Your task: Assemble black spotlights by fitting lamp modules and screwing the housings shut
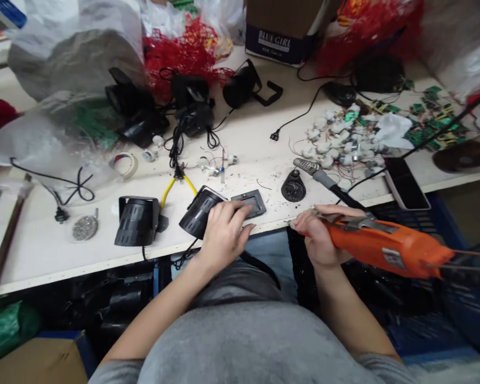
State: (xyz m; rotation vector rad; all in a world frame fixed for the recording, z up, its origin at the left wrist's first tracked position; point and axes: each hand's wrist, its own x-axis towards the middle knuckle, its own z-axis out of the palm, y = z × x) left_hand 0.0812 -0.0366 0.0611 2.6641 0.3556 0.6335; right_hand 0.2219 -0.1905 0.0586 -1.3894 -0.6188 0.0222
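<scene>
My left hand (226,226) is over the bench's front edge, thumb and fingers apart. It lies against a black lamp housing (198,216) with vent slots, and its fingertips reach a small black rectangular tray (258,200). What the tray contains is too small to make out. My right hand (318,234) is wrapped round an orange electric screwdriver (384,246), whose tip points left toward the tray. A second black lamp housing (136,224) with a bracket stands further left. Yellow-handled pliers (168,192) lie behind the two housings, partly hidden.
A soldering iron (330,184) lies by a black holder (293,186). A phone (407,183) sits at the right edge. White lamp sockets (340,138) and green circuit boards (432,114) are heaped behind. Tape (125,164), coiled solder wire (85,228) and more black lamps (192,106) occupy the left and back.
</scene>
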